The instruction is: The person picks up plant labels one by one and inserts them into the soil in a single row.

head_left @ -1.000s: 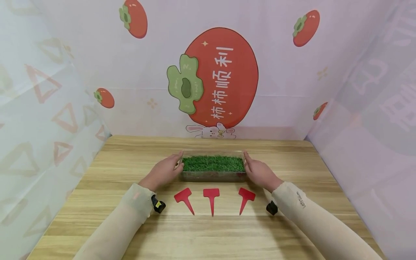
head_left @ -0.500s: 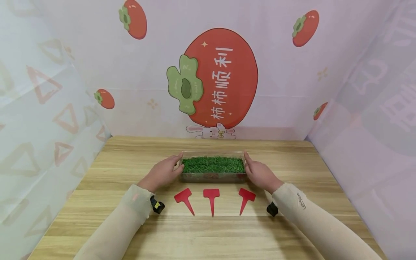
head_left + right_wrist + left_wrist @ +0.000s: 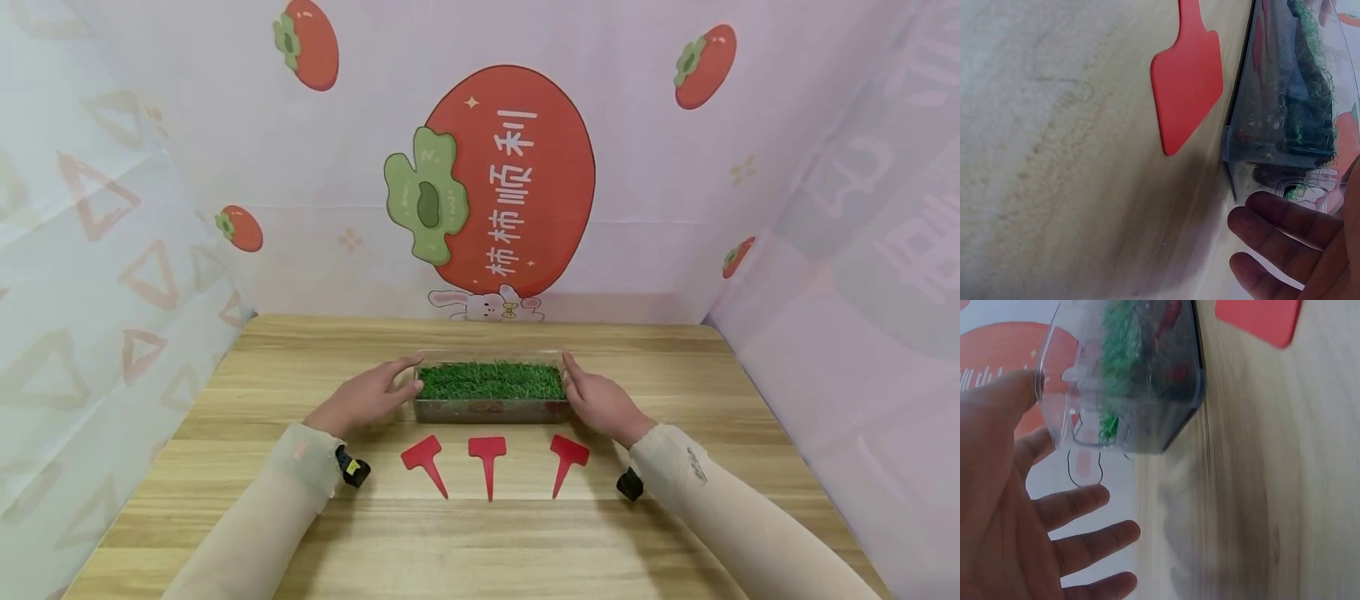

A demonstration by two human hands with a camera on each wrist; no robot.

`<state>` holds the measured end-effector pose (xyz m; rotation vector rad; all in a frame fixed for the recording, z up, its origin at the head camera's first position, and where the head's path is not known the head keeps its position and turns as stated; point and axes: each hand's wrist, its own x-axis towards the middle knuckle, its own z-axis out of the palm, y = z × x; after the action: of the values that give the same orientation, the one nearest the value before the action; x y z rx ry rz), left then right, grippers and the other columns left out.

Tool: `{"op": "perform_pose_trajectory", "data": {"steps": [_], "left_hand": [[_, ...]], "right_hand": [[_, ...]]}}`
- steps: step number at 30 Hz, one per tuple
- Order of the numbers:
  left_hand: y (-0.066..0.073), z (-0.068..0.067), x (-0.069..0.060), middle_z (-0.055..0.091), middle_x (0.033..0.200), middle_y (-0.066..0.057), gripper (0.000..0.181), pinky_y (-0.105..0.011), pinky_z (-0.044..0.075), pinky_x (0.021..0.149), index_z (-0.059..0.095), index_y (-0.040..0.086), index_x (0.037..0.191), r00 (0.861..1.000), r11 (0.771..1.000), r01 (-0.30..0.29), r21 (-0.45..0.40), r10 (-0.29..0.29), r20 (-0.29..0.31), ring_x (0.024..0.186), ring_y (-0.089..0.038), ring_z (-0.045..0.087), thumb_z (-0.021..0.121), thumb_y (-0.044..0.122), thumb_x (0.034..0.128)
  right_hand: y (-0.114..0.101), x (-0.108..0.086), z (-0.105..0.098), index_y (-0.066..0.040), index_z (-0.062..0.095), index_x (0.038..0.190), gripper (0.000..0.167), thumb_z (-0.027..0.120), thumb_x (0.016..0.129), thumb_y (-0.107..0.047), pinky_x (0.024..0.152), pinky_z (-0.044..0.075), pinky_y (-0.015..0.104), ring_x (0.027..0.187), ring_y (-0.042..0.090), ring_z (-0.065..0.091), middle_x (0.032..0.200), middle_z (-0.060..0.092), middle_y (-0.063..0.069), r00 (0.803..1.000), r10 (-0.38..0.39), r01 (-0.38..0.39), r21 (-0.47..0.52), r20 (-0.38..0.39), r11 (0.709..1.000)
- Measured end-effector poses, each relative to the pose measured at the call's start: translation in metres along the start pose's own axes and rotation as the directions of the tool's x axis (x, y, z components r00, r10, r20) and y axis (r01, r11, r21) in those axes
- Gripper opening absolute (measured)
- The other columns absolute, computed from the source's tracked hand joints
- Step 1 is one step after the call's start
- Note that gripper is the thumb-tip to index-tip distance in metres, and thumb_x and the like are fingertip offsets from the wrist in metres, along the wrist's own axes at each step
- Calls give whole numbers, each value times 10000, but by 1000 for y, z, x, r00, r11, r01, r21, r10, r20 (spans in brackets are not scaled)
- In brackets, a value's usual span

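Observation:
A clear plastic box (image 3: 491, 410) with green artificial grass (image 3: 491, 381) inside stands on the table. My left hand (image 3: 365, 397) is at its left end, fingers spread. In the left wrist view the thumb and index finger lie close to the box's end wall (image 3: 1141, 425); the other fingers are apart from it. My right hand (image 3: 602, 402) rests at the box's right end, its thumb out of sight in the right wrist view, its visible fingers (image 3: 1272, 244) extended beside the end wall. Three red T-shaped plant labels, left (image 3: 424, 460), middle (image 3: 488, 460) and right (image 3: 567, 460), lie in front.
The wooden table (image 3: 480, 550) reaches to a white cloth backdrop (image 3: 645, 183) printed with persimmons. Patterned cloth walls (image 3: 97, 292) flank both sides. Black wrist cameras, left (image 3: 353, 469) and right (image 3: 630, 483), hang beneath the sleeves.
My left hand has drawn slightly left and its fingers have loosened from the box's end. The right hand, the box and the three labels have hardly moved.

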<state>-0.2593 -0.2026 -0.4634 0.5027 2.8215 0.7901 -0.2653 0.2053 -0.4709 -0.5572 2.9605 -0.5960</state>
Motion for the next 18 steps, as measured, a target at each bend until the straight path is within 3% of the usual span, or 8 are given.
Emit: {"op": "perform_pose_trajectory", "data": {"steps": [4, 6, 8, 10, 12, 15, 18], "left_hand": [[-3, -1, 0, 319, 1631, -32, 640, -649, 311, 1119, 242, 373, 1598, 999, 999, -23, -40, 24, 30, 1468, -367, 345, 455, 564, 1025], [-6, 0, 1, 312, 1633, -43, 652, -645, 303, 1127, 219, 367, 1605, 999, 998, -31, -60, 34, 38, 1460, -374, 357, 450, 563, 1027], [-9, 2, 2, 312, 1631, -68, 661, -649, 293, 1130, 182, 368, 1611, 998, 996, -36, -80, 40, 48, 1448, -384, 374, 438, 560, 1032], [-11, 5, 3, 329, 1620, -91, 665, -644, 291, 1135, 146, 385, 1612, 998, 995, -29, -97, 34, 59, 1443, -375, 387, 421, 568, 1035], [-12, 7, 3, 356, 1601, -128, 667, -645, 294, 1133, 111, 390, 1614, 997, 995, -27, -97, 33, 66, 1435, -376, 399, 397, 573, 1040], [-12, 10, 4, 411, 1559, -179, 666, -637, 303, 1131, 75, 407, 1612, 997, 997, -15, -82, 20, 72, 1419, -382, 423, 365, 591, 1041], [-11, 11, 3, 452, 1522, -210, 663, -645, 311, 1121, 56, 419, 1609, 997, 998, -5, -64, 9, 71, 1393, -410, 449, 343, 603, 1041]], "right_hand": [[2, -1, 1, -90, 148, 1617, 601, 316, 1101, -349, 981, 501, 525, 1000, 256, 689, 1127, 699, 197, 1000, -5, 5, -16, -25, 1000], [2, -1, 0, -94, 157, 1617, 603, 320, 1100, -357, 958, 512, 524, 962, 262, 694, 1080, 707, 193, 1000, -5, 4, -22, -26, 1000], [2, -1, 0, -97, 158, 1618, 608, 319, 1099, -369, 899, 531, 503, 811, 232, 678, 855, 686, 131, 1000, 1, -1, -31, -18, 1000], [3, -1, -1, -103, 156, 1620, 612, 321, 1097, -376, 822, 529, 471, 646, 179, 586, 658, 562, 39, 1000, 8, -9, -40, -6, 999], [2, 0, -2, -103, 171, 1618, 611, 327, 1096, -379, 775, 519, 457, 569, 166, 520, 590, 496, -2, 1000, 9, -9, -44, -2, 999], [2, -1, -3, -109, 198, 1613, 610, 345, 1092, -390, 810, 540, 487, 639, 191, 598, 608, 528, 2, 1000, -2, 1, -57, -13, 998], [4, -2, -5, -113, 231, 1608, 616, 361, 1087, -415, 925, 524, 542, 927, 298, 708, 836, 699, 109, 999, -17, 15, -50, -35, 999]]}}
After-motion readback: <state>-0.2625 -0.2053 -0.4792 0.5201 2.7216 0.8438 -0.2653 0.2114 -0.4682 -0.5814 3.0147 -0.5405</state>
